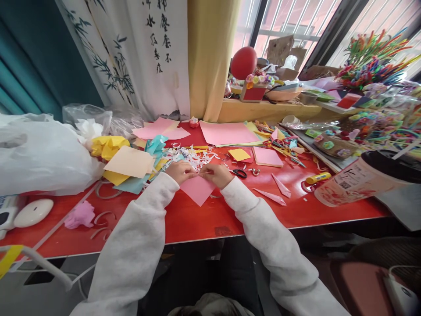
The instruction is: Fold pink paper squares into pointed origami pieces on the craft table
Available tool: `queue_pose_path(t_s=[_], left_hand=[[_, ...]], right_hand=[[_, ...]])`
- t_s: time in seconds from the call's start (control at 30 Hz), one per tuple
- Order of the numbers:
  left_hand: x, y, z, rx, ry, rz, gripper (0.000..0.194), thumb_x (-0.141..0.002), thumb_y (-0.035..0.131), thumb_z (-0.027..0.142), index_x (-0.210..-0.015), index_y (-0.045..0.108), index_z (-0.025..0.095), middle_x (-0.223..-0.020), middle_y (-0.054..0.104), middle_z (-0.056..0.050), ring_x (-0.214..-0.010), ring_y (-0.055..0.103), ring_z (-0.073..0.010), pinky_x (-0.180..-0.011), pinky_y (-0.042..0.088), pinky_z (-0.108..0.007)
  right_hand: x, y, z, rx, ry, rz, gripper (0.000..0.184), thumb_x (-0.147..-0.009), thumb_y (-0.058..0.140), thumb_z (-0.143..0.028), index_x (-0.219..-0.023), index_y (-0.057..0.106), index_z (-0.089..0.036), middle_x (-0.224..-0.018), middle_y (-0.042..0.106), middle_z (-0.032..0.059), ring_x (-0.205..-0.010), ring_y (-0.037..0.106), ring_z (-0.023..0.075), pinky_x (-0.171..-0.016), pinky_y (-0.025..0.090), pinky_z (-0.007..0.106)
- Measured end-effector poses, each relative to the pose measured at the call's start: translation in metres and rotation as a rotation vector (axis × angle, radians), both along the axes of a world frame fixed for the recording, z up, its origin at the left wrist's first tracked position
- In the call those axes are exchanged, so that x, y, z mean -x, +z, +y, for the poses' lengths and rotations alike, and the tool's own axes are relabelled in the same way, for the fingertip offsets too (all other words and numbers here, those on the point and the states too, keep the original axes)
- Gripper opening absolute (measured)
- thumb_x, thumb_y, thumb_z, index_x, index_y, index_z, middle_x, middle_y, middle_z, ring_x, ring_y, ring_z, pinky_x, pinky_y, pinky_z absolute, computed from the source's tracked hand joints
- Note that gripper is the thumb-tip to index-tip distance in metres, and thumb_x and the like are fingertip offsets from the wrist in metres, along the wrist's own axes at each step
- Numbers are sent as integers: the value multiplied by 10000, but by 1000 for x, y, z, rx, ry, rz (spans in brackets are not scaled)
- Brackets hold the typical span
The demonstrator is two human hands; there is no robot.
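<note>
Both hands meet over a pink paper square [199, 191] turned corner-down on the red table. My left hand [180, 171] pinches the paper's far part near its middle. Close beside it, my right hand [217, 174] pinches the same sheet from the other side. The fingers partly hide the paper's far corner. White paper shreds [197, 154] lie heaped just beyond the hands. To the right are black-handled scissors [240, 174] and two narrow folded pink paper pieces [270, 196].
Left are a white plastic bag [42, 153], peach paper [130, 162] and crumpled pink paper [80, 215]. A lidded drink cup [355, 180] stands tilted in view at right, near a yellow glue stick [318, 177]. Behind lie a pink pad [268, 156] and large pink sheets [226, 133].
</note>
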State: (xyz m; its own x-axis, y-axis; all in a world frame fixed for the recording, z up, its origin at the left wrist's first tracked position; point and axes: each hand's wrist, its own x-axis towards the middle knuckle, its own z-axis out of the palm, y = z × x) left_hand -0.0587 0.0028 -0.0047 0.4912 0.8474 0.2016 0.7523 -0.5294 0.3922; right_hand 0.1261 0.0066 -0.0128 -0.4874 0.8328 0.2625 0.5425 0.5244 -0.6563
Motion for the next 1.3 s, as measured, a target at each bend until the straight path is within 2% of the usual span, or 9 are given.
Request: queue_pose_path(t_s=[0.13,0.33,0.47,0.67,1.0,1.2,1.3], left_hand=[[0,-4,1,-13,20,-32,241,-711,547,392,-697,622,163,-749,624,-21,-767,498,-148,-749,354,-275],[2,-11,5,66,4,29,288,-729,498,441,-794,646,203,-808,632,-17,-772,491,-153,-749,350,-283],[-1,-10,2,25,22,71,268,-723,504,434,-726,648,208,-763,629,-14,-767,480,-160,-739,346,-284],[-8,-9,1,62,59,126,263,-751,470,401,-732,616,183,-778,617,-23,-773,486,-162,-758,348,-292],[-3,-6,0,-17,90,105,270,-714,515,426,-677,594,171,-775,614,-35,-787,489,-172,-742,351,-296],[1,-14,9,117,-3,15,286,-713,495,422,-777,627,177,-785,616,-16,-742,510,-136,-680,370,-241],[4,-17,12,126,-8,0,279,-721,481,401,-817,642,194,-817,623,-9,-769,522,-134,-696,365,-234]], right_hand=[[2,2,-2,6,-11,-43,180,-753,506,-280,-791,620,-146,-727,638,27,-653,545,96,-618,382,197],[6,-1,-4,-86,-6,-104,136,-768,488,-210,-809,602,-149,-774,639,40,-701,552,114,-645,376,213],[3,-3,-1,-110,20,-163,154,-780,486,-245,-821,612,-167,-826,637,38,-734,556,119,-645,369,214],[5,-3,-8,-221,-73,-343,212,-816,421,-278,-871,609,-197,-916,608,40,-743,559,146,-575,340,237],[4,-8,-6,-267,-5,-334,291,-831,389,-368,-926,613,-208,-930,613,40,-793,561,136,-653,366,228],[5,-7,-7,-280,-34,-378,261,-829,402,-325,-903,627,-215,-939,619,40,-819,560,156,-661,363,247],[6,-6,-5,-302,-25,-377,253,-824,416,-324,-912,625,-212,-953,621,39,-826,560,162,-693,360,260]])
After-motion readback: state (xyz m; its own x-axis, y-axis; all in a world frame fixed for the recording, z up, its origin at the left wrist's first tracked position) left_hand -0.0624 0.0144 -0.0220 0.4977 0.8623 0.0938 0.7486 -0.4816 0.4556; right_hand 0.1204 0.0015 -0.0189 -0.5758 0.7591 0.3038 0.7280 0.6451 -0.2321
